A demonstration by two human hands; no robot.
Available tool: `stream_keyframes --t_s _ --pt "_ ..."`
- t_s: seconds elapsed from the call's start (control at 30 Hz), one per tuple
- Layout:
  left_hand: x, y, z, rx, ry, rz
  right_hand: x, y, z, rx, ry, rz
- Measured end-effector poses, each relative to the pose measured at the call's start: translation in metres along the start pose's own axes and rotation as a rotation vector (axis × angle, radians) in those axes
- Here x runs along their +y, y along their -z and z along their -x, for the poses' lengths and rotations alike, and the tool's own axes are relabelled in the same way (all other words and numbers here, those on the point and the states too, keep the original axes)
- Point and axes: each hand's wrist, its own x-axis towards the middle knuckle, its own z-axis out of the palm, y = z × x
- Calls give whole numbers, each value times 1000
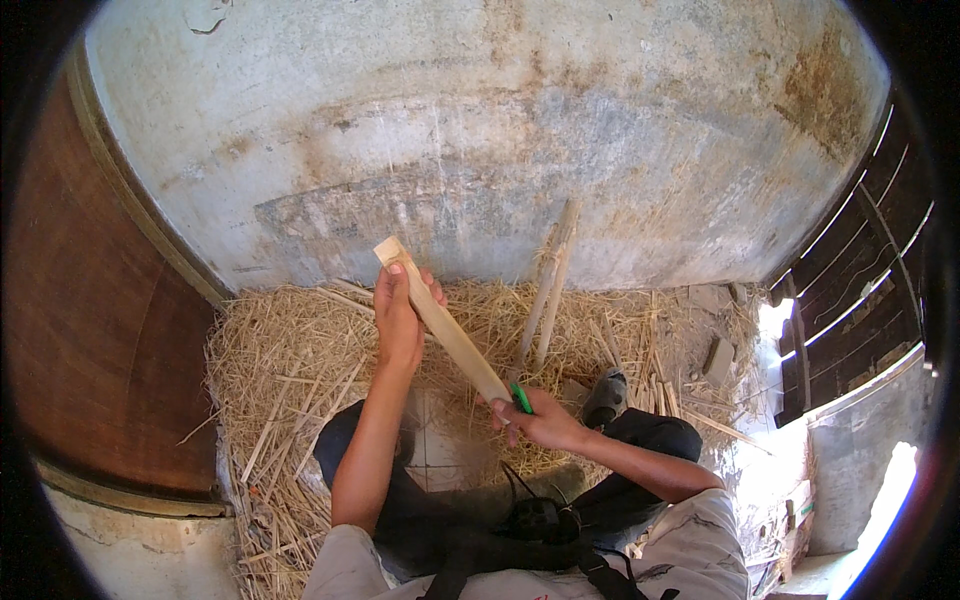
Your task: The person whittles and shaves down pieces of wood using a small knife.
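Note:
A flat, pale bamboo strip (450, 335) lies diagonally across the view in front of me. My left hand (402, 315) is closed round its upper end, thumb on the face of the strip. At its lower end, my right hand (540, 420) is closed on a small green-handled tool (521, 398), probably a blade, held against the strip. The tool's working edge is too small to make out.
Straw and split pieces (290, 420) cover much of the tiled floor. Two pale sticks (555, 280) lean on the stained wall (480, 120). A brown panel (120, 300) stands at left, a dark slatted opening (850, 270) at right. A brick-like block (718, 360) lies near my shod foot (605, 398).

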Motion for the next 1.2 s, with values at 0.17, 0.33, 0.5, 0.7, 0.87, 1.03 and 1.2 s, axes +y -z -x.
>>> stream_keyframes --t_s 0.17,0.33,0.5,0.7,0.87,1.03,1.2 --pt "-3 -7 0 -1 47 128 -4 -7 1 2 -20 74" --pt "-3 -12 1 41 20 124 0 -3 1 43 14 16" --pt "-6 -6 2 37 -10 213 -5 -7 1 6 9 41" --pt "-10 -5 0 71 4 232 -10 -11 -1 -18 47 99" --pt "-11 -1 -1 84 82 283 -22 -11 3 -4 42 157" --pt "-10 -2 -1 61 131 321 -22 -11 3 -4 88 214" --pt "-3 -10 5 29 111 277 -15 -14 1 -29 69 264"
